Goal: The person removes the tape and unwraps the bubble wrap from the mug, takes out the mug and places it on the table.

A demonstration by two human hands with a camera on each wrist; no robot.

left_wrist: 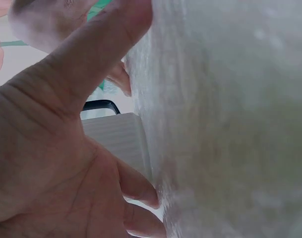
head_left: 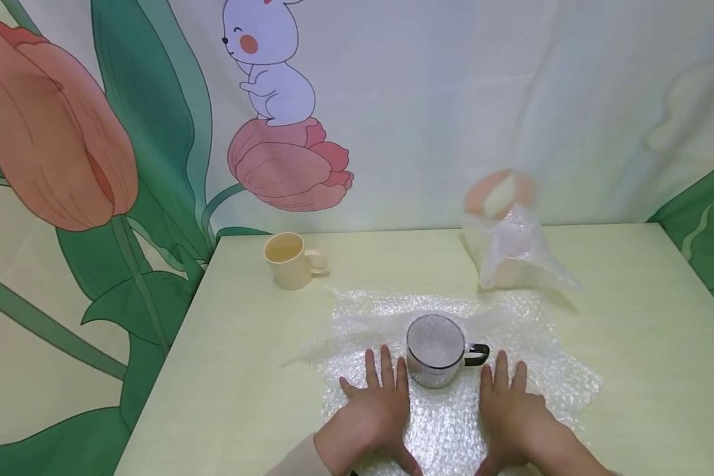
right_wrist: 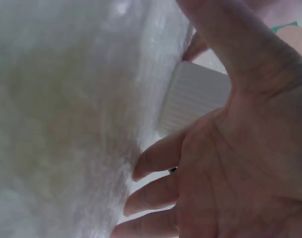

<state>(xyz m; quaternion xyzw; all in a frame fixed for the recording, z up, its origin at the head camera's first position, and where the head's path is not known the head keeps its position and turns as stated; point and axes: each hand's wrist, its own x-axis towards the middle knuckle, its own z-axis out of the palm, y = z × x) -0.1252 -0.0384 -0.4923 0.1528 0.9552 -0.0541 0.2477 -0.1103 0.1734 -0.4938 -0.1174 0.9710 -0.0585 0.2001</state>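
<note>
A pale ribbed mug (head_left: 433, 377) with a dark rim and a black handle stands upright on a sheet of bubble wrap (head_left: 443, 433). My left hand (head_left: 381, 400) lies left of the mug, fingers straight and fingertips on the wrap. To the mug's right, below its handle, my right hand (head_left: 508, 410) rests on the wrap with its fingers extended too. Both thumbs point down toward the near part of the sheet. The left wrist view shows the mug's wall (left_wrist: 118, 136) beyond the left palm; the right wrist view has the ribbed wall (right_wrist: 195, 94) past the right fingers.
A yellow mug (head_left: 291, 268) stands at the table's back left, its handle to the right. Toward the back right sits a bundle in bubble wrap (head_left: 514, 244), its contents blurred by the wrap. Behind the table (head_left: 214, 396) hangs a printed cloth (head_left: 416, 132) with tulips and a rabbit.
</note>
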